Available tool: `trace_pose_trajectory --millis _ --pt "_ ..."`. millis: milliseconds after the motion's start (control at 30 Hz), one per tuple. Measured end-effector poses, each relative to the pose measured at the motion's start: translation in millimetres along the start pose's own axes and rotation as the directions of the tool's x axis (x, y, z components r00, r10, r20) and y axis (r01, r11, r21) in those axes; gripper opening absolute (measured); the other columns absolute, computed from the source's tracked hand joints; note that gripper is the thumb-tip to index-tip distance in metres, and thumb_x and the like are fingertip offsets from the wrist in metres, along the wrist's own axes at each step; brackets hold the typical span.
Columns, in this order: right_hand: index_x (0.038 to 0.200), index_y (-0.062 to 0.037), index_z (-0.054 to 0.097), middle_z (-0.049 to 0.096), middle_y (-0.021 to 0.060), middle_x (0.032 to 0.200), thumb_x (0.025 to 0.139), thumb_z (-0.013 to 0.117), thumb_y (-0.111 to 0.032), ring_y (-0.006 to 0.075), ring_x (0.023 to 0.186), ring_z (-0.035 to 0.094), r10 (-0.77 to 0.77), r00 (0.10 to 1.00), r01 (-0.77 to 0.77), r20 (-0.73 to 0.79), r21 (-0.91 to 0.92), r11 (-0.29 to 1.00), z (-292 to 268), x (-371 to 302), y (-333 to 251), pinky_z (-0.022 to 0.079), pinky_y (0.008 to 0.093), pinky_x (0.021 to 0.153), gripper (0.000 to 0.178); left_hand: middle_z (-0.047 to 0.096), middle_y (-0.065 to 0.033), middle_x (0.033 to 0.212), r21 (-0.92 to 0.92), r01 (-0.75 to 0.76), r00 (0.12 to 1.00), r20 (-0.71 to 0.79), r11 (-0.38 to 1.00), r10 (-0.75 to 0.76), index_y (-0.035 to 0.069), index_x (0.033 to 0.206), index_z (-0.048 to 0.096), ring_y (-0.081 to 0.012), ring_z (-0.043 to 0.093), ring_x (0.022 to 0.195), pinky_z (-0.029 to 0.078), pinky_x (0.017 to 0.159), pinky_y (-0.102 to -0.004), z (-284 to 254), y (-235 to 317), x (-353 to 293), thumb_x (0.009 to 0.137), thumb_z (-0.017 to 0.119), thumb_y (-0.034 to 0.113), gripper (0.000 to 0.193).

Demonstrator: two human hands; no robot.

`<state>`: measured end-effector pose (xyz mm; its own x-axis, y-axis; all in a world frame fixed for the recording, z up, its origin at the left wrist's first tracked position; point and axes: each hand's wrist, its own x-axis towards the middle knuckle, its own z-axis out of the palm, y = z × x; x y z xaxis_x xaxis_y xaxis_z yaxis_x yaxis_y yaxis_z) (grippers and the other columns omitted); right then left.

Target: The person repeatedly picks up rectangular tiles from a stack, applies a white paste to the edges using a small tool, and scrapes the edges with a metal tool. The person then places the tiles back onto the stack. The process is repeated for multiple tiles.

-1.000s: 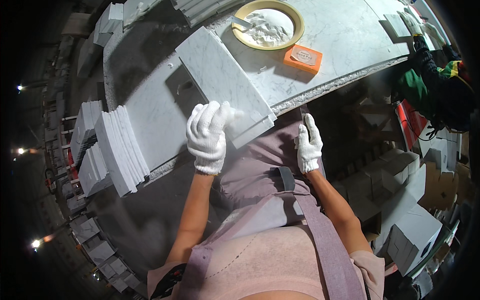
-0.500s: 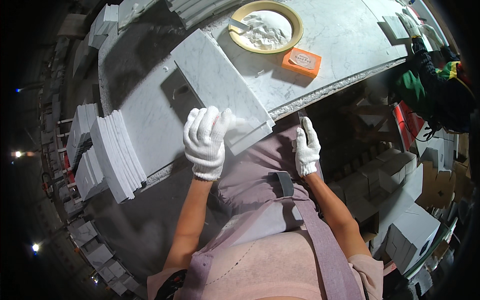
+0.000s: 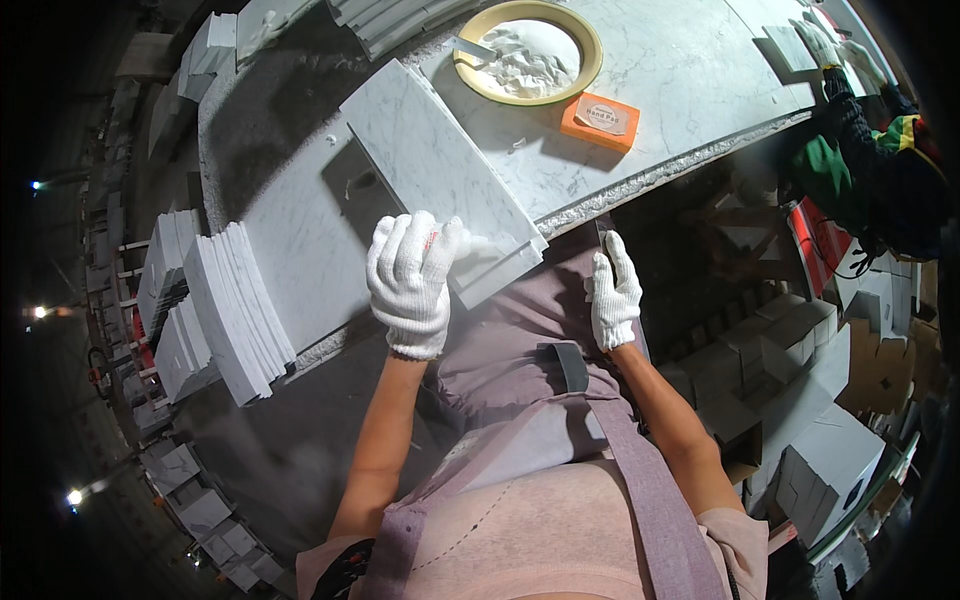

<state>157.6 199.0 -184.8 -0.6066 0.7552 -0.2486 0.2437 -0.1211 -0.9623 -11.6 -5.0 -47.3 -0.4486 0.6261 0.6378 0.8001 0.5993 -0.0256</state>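
Resting under the open left hand [image 3: 410, 282], marble tile [image 3: 440, 180]; right hand [image 3: 613, 295] flat, empty.

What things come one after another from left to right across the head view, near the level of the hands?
Stack of tiles → left hand → right hand → cardboard boxes.

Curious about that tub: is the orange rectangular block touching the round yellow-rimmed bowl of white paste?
Apart. The head view shows bare marble between the orange rectangular block and the yellow-rimmed bowl.
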Motion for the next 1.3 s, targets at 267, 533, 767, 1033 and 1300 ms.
trace_pose_trajectory --millis 267,533,767,1033,1300 --pt "0.155 -0.0088 0.057 0.069 0.0000 0.139 0.108 0.065 -0.020 0.0018 0.067 0.053 0.022 1.000 -0.022 -0.010 -0.013 1.000 -0.2 -0.1 -3.5 0.049 0.0215 0.059 0.048 0.065 -0.0077 0.130 -0.002 -0.001 1.000 -0.010 1.000 0.001 0.018 0.123 0.077 -0.0304 0.062 0.124 0.052 0.109 -0.0533 0.2 -0.2 -0.8 0.081 0.082 0.009 0.044" --pt "0.155 -0.0092 0.057 0.070 -0.0002 0.137 0.108 0.066 -0.020 0.0018 0.067 0.053 0.016 1.000 -0.016 -0.008 0.000 1.000 -1.1 0.5 1.2 0.049 0.0216 0.059 0.049 0.065 -0.0064 0.130 0.020 0.001 1.000 0.006 1.000 -0.001 0.019 0.123 0.077 -0.0295 0.061 0.126 0.052 0.110 -0.0530 0.3 0.2 -2.6 0.081 0.082 0.010 0.043" --pt "0.155 -0.0092 0.057 0.070 -0.0002 0.137 0.108 0.066 -0.020 0.0016 0.067 0.053 0.016 1.000 -0.016 -0.006 -0.011 1.000 -1.2 1.0 1.6 0.049 0.0213 0.059 0.049 0.069 -0.0066 0.131 -0.024 0.029 0.999 -0.022 0.999 -0.030 0.017 0.124 0.079 -0.0279 0.064 0.127 0.050 0.114 -0.0518 1.4 2.3 -2.1 0.078 0.082 -0.002 0.050" --pt "0.155 -0.0087 0.056 0.069 0.0003 0.139 0.108 0.066 -0.019 0.0017 0.068 0.053 -0.006 1.000 0.006 -0.004 -0.040 0.999 -2.5 1.2 4.0 0.049 0.0214 0.060 0.049 0.064 -0.0063 0.127 -0.009 -0.007 1.000 -0.026 1.000 0.007 0.019 0.120 0.077 -0.0296 0.061 0.123 0.053 0.107 -0.0518 2.7 0.2 -0.2 0.080 0.082 0.008 0.042" --pt "0.155 -0.0083 0.056 0.070 0.0012 0.139 0.108 0.066 -0.018 0.0023 0.067 0.053 0.051 0.999 -0.050 -0.013 0.063 0.997 -1.8 1.1 3.9 0.049 0.0220 0.060 0.050 0.064 -0.0069 0.125 -0.030 0.003 1.000 -0.018 1.000 -0.003 0.017 0.120 0.077 -0.0301 0.063 0.119 0.053 0.105 -0.0521 2.0 1.8 2.7 0.078 0.081 0.007 0.043"
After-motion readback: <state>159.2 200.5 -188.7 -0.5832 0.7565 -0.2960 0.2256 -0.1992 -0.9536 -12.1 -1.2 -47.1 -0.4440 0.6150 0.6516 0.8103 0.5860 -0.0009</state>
